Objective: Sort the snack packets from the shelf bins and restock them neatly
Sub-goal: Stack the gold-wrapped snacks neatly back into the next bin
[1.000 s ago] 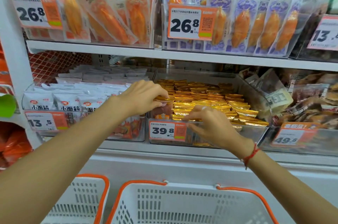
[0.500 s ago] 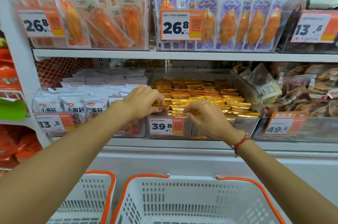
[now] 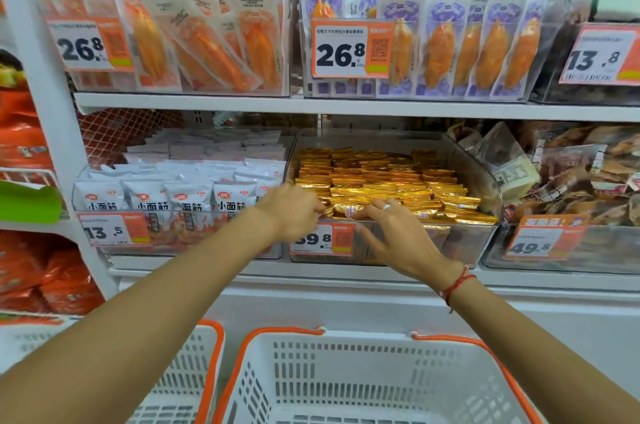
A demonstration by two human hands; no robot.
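A person is reaching with both bare hands into a clear plastic bin (image 3: 479, 177) on the middle shelf, where gold foil snack packets (image 3: 381, 177) are lying in flat overlapping rows. The left hand (image 3: 291, 212) is hovering at the bin's front left corner, its fingers curling down onto the nearest gold packets; whether they are actually pinching one cannot be told, since the fingertips are blurred. The right hand (image 3: 394, 236), wearing a ring and a red string bracelet at the wrist, is spreading its fingers loosely over the front rim, the fingertips touching a packet with a round red-and-white mark (image 3: 349, 212) lying at the very front of the pile, just between the two hands. The thumb is hanging down in front of the bin's orange price tag (image 3: 334, 240), partly covering it. To the left, a neighbouring bin is holding white packets (image 3: 187, 196) standing upright in rows; to the right, another is holding brown packets (image 3: 588, 177) in a loose heap. On the shelf above, orange-filled pouches (image 3: 485, 42) are standing in clear bins. Below the arms, two white baskets with orange rims (image 3: 311, 331) are sitting side by side.
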